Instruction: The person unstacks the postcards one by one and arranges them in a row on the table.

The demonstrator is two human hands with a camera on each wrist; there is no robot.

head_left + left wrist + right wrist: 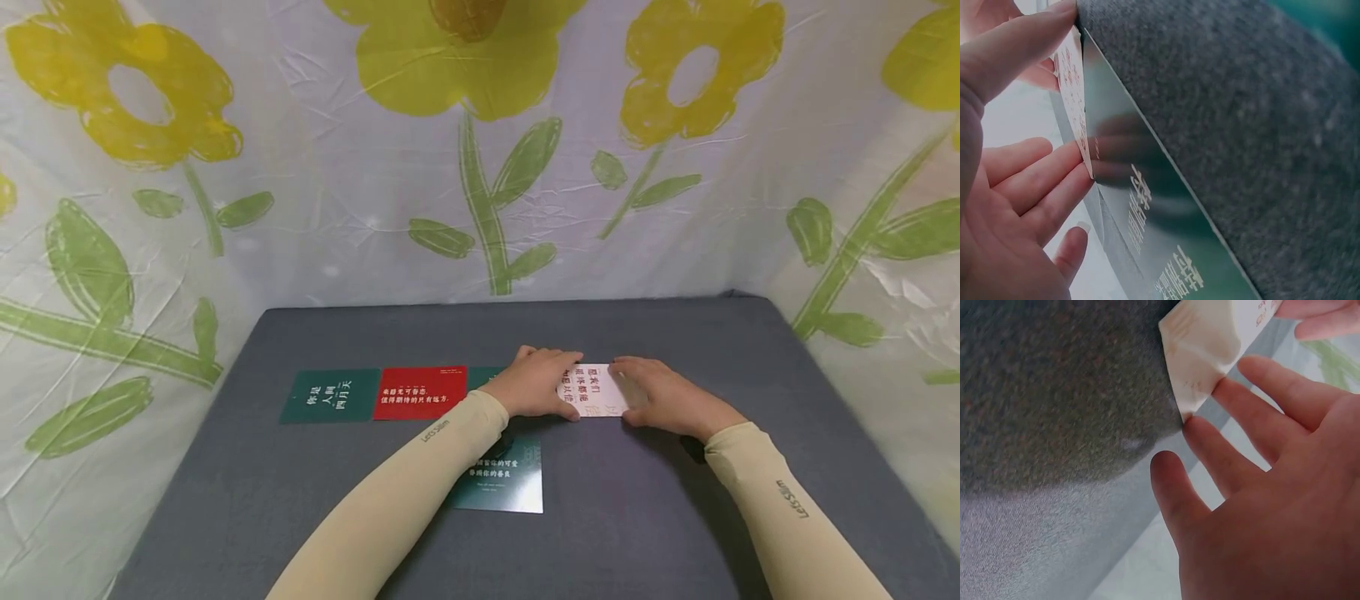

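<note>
A white card with red lettering (pixel 588 392) lies between my two hands. My left hand (pixel 534 383) holds its left end, fingertips at the far edge and thumb at the near corner. In the left wrist view the fingers (pixel 1041 194) look nearly straight beside a glossy green card (pixel 1141 206). At the card's right end, my right hand (pixel 667 400) has its fingers on the far side and thumb on the near side. The white card (pixel 1204 350) bulges slightly in the right wrist view, with spread fingertips along its edge. Part of a green card (pixel 480 377) shows behind the left hand.
A green card (pixel 330 396) and a red card (pixel 420 387) lie to the left in the same row. Another green card (pixel 502 483) sits nearer, partly under the left forearm. The grey table (pixel 615 517) ends at a flowered curtain (pixel 337 208) behind.
</note>
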